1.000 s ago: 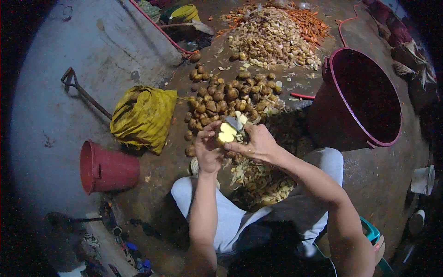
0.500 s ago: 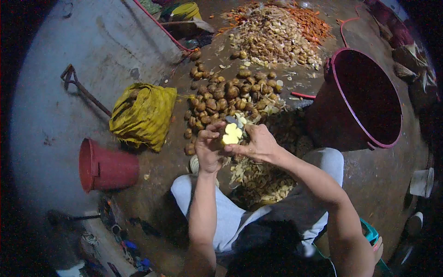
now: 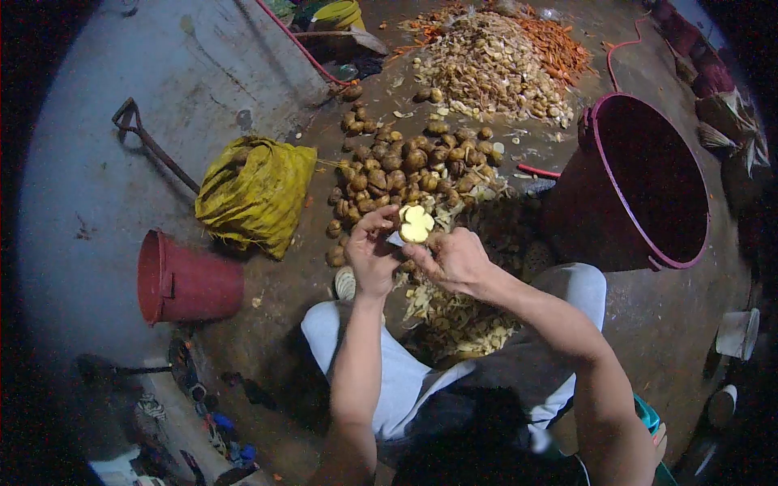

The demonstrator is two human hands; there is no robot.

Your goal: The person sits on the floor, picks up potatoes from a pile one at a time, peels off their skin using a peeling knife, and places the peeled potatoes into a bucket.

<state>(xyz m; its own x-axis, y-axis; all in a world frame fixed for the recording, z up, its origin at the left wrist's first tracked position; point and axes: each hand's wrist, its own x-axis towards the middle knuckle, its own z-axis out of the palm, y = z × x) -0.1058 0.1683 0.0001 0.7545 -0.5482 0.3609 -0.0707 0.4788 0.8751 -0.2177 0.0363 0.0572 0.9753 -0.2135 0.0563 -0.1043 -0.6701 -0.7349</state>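
A heap of brown tubers (image 3: pixel 397 166) lies on the wet floor (image 3: pixel 648 324) in front of a seated person in light grey trousers (image 3: pixel 397 373). Both hands are raised together at the near side of the heap, and between them is a cut tuber (image 3: pixel 417 224), its pale yellow, lobed face turned up, in front of the heap's near edge.

The left hand (image 3: pixel 374 257) has its grip partly closed, fingers curved up along the cut tuber and holding it at its left side. The right hand (image 3: pixel 455 257) has its fingers bent in close to the same piece. A small grey blade (image 3: pixel 395 239) shows at the piece's near left edge; its handle is hidden, so I cannot tell how far the right grip is closed or what it has hold of.

Pale peelings (image 3: pixel 462 324) lie on the near side of the heap, between the person's legs. Left of the heap stands a yellow sack (image 3: pixel 255 194), with a red bucket (image 3: pixel 198 279) left and nearer. A big maroon tub (image 3: pixel 567 202) leans right of it. Beyond the heap are a pale pile (image 3: pixel 490 65) and orange pieces (image 3: pixel 559 49).
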